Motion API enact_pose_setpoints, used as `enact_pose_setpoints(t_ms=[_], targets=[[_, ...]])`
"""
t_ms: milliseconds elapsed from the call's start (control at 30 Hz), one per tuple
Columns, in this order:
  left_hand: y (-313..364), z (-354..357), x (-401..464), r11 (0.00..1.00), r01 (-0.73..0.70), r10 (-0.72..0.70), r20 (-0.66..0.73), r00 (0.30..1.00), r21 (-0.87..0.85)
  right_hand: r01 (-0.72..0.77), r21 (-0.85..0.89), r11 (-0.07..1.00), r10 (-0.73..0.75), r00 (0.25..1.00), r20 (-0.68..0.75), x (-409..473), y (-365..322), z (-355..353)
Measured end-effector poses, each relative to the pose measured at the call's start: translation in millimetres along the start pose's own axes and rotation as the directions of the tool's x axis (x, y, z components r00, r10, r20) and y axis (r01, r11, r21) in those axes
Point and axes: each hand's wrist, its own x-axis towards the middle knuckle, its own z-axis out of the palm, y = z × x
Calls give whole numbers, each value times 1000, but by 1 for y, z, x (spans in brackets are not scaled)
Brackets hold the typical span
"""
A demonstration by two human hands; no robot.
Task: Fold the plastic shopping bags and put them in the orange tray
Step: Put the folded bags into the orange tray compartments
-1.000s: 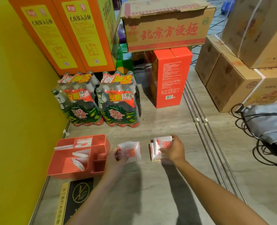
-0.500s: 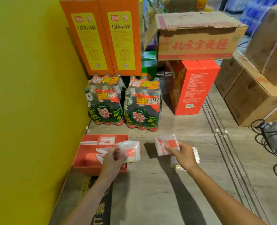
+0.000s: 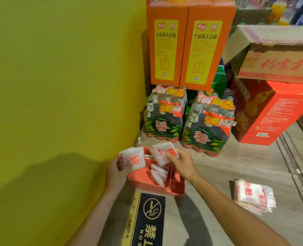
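Note:
The orange tray (image 3: pixel 156 189) sits on the floor beside the yellow wall, with a few folded white-and-red bags (image 3: pixel 158 174) lying in its large compartment. My left hand (image 3: pixel 117 172) grips one folded bag (image 3: pixel 133 158) over the tray's left edge. My right hand (image 3: pixel 181 163) holds a second folded bag (image 3: pixel 164 152) above the tray's far end. A flat stack of unfolded plastic bags (image 3: pixel 253 197) lies on the floor to the right, apart from both hands.
Two shrink-wrapped bottle packs (image 3: pixel 188 121) stand just behind the tray. Tall orange cartons (image 3: pixel 188 47), a red box (image 3: pixel 271 112) and a cardboard box (image 3: pixel 278 55) crowd the back. A no-smoking floor sign (image 3: pixel 150 219) lies in front of the tray. The yellow wall (image 3: pixel 58 86) bounds the left.
Both hands have carried their folded bags leftward from the floor to above the orange tray. The view swung left, and the unfolded stack stays behind on the right.

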Motion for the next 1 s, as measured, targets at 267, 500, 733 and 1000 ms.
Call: enact_pose_setpoints(t_ms=[267, 500, 733, 1000], targets=[[-10, -14, 15, 995, 16, -20, -42, 999, -96, 23, -58, 998, -28, 995, -91, 55, 4, 47], [-17, -17, 23, 996, -24, 20, -50, 999, -87, 99, -147, 984, -115, 988, -104, 84, 13, 66], [-21, -13, 27, 994, -32, 26, -58, 998, -105, 207, -205, 956, -243, 956, -164, 93, 5, 55], [-22, -9, 29, 992, -27, 20, -62, 998, -120, 305, -522, 796, -308, 948, 83, 97, 5, 52]])
